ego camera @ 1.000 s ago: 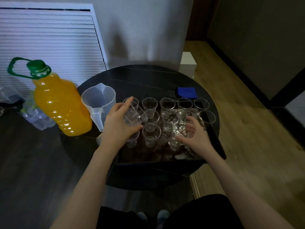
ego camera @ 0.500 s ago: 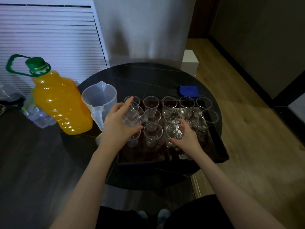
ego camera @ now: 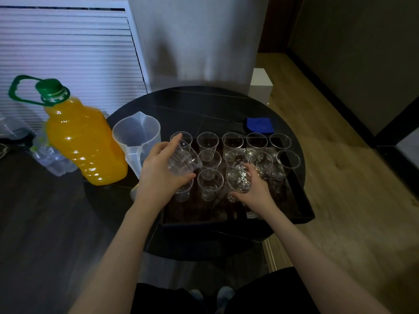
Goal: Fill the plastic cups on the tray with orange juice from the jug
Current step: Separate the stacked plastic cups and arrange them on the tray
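Our left hand [ego camera: 158, 175] hiding part of the cup [ego camera: 183, 193] beneath it, crumpled plastic [ego camera: 254, 214] under our right wrist unclear.

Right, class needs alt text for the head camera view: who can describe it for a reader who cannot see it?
A person's left hand holds a stack of clear cups while the right hand grips one cup on a dark tray of empty cups. An empty jug and a bottle of orange juice stand to the left on the round black table.
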